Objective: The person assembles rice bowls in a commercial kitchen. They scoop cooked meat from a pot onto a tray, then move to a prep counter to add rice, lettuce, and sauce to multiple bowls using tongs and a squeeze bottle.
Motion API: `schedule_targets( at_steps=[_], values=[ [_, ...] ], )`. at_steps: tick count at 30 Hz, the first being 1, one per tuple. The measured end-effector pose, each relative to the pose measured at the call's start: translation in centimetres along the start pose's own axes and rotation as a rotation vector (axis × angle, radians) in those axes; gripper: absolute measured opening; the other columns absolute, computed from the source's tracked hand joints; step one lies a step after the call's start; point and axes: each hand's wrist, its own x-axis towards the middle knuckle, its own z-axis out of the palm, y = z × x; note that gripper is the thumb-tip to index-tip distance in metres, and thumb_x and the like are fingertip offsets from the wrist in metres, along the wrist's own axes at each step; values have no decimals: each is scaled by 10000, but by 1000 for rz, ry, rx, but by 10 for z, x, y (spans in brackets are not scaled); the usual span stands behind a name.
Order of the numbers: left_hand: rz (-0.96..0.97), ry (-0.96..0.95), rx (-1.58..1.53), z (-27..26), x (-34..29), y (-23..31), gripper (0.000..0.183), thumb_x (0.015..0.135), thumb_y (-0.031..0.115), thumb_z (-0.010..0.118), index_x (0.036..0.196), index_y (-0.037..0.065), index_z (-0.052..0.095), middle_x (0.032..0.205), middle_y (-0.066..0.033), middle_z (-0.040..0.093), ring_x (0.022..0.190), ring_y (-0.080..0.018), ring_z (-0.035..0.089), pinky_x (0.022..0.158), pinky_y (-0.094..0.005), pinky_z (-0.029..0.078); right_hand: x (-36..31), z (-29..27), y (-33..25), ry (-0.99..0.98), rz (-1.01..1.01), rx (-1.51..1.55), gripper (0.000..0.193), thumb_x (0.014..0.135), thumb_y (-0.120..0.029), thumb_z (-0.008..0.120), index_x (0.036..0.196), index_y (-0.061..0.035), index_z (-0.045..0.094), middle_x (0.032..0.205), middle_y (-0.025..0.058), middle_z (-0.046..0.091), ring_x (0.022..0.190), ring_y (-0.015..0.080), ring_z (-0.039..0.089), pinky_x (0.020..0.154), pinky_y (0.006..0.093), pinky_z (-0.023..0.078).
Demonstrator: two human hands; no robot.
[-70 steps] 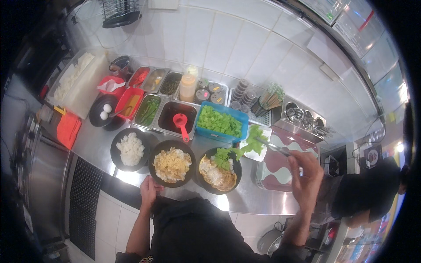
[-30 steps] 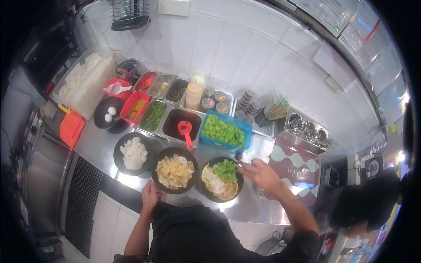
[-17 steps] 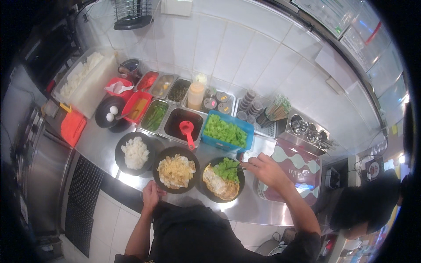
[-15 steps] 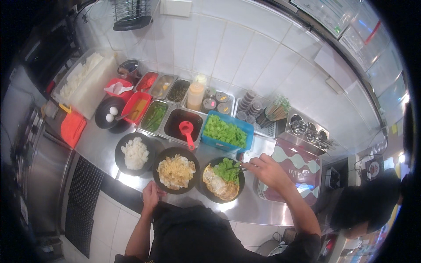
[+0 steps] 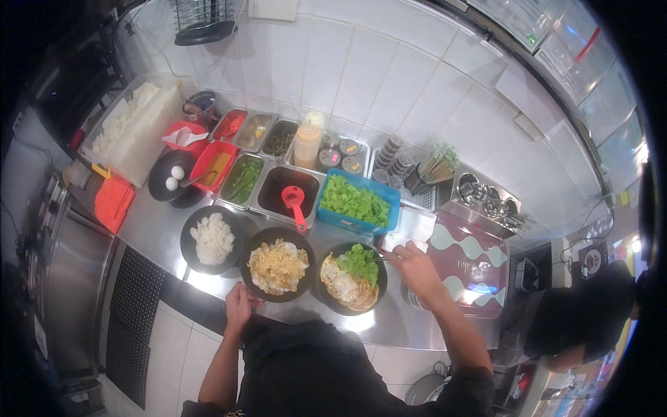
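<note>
Lettuce garnish: the frilled green lettuce (image 5: pixel 358 262) lay in the upper right part of the right-hand dark bowl (image 5: pixel 329 297), against and partly over the fried egg (image 5: pixel 342 285).
Lettuce handling: judged light, limp and easily bruised, perhaps slick if damp; a gentle pinch at the thicker base of the leaf appeared sounder than gripping the frilled edge.
Egg handling: judged soft and liable to tear under a pressed tip.
Bowl handling: judged stiff and moderately heavy with its load; the bare outer rim was the proper place to take hold.
Right hand: this hand (image 5: pixel 411 265) stood at the bowl's upper right side, fingers closed together on a slim utensil (image 5: pixel 380 259).
Lettuce to right fingers: the leaves lay just left of the fingertips, with the utensil's tip between; owing to the small, soft view, contact between tip and leaf could not be confirmed.
Left hand: this hand (image 5: pixel 238 304) was at the counter's front edge, just below and left of the middle bowl (image 5: pixel 281 298); whether its fingers were clamped on anything could not be told.
Lettuce to left fingers: well apart, with the middle bowl's food between.
</note>
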Motion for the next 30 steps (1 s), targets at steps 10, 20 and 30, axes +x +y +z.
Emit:
schedule_targets(
  at_steps=[10, 20, 30],
  values=[
    [-4, -14, 1, -2, 1, -4, 386, 1103, 297, 375, 985, -25, 552, 765, -119, 622, 659, -222, 693, 624, -339, 623, -8, -50, -8, 39, 22, 14, 318, 833, -64, 636, 1149, -78, 670, 997, 52, 599, 963, 252, 570, 807, 360, 530],
    [0, 1, 10, 0, -1, -1, 407, 1107, 320, 359, 1008, -20, 558, 794, -148, 668, 654, -221, 694, 630, -335, 617, -29, -49, 1, -44, 64, 2, 201, 840, -116, 669, 1037, -77, 686, 938, 50, 611, 933, 262, 587, 766, 377, 546],
    [31, -10, 14, -2, 1, -5, 371, 1104, 298, 371, 939, 5, 531, 730, -101, 609, 633, -215, 687, 613, -335, 609, -14, -13, -8, 37, 109, 45, 215, 845, -153, 674, 1053, -107, 697, 913, 40, 624, 886, 261, 584, 713, 383, 536]
  ],
)
